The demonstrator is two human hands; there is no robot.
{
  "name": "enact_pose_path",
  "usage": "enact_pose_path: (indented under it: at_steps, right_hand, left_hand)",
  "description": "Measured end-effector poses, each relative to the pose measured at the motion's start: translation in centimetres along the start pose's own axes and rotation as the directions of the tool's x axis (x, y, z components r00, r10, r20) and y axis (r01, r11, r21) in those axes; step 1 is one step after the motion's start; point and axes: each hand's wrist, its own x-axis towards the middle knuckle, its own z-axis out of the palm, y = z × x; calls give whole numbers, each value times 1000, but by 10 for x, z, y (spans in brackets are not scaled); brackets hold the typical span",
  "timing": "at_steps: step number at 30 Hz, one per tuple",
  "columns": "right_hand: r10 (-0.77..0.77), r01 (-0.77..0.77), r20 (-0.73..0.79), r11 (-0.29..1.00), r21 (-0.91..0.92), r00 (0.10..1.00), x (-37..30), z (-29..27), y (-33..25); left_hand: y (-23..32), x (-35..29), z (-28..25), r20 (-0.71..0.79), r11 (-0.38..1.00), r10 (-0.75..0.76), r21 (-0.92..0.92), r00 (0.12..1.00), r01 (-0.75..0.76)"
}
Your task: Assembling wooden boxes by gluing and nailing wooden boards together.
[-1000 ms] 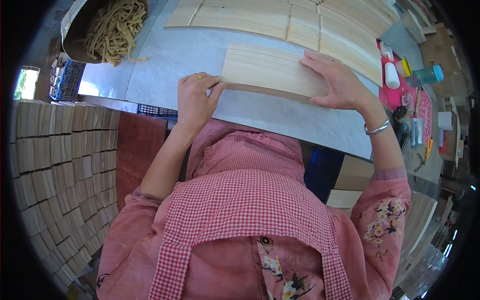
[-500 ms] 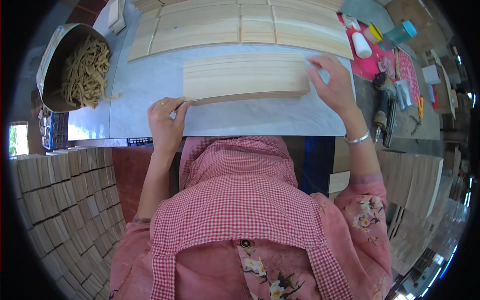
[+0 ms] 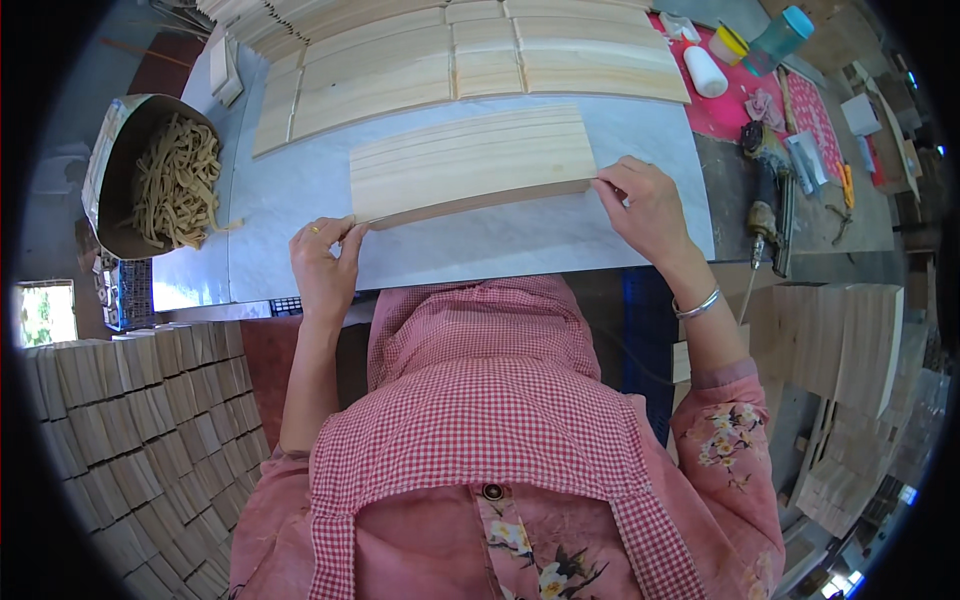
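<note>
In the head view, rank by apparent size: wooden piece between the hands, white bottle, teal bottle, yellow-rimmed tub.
1. Wooden piece
2. Teal bottle
3. White bottle and yellow-rimmed tub: too alike to rank surely.

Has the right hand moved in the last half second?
Yes: the right hand has moved away from the row of pale wooden panels, toward the table's near edge.

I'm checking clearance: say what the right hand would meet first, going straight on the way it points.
Likely the pale wooden panel, at its near right corner; the right hand seems to touch it, depth unclear.
</note>
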Motion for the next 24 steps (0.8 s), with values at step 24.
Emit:
enact_pose_path:
  at_steps: [24]
  right_hand:
    - [313, -259, 11, 763, 592, 950, 15, 6, 25]
  left_hand:
    - [67, 52, -19, 247, 982, 152, 74, 957, -175]
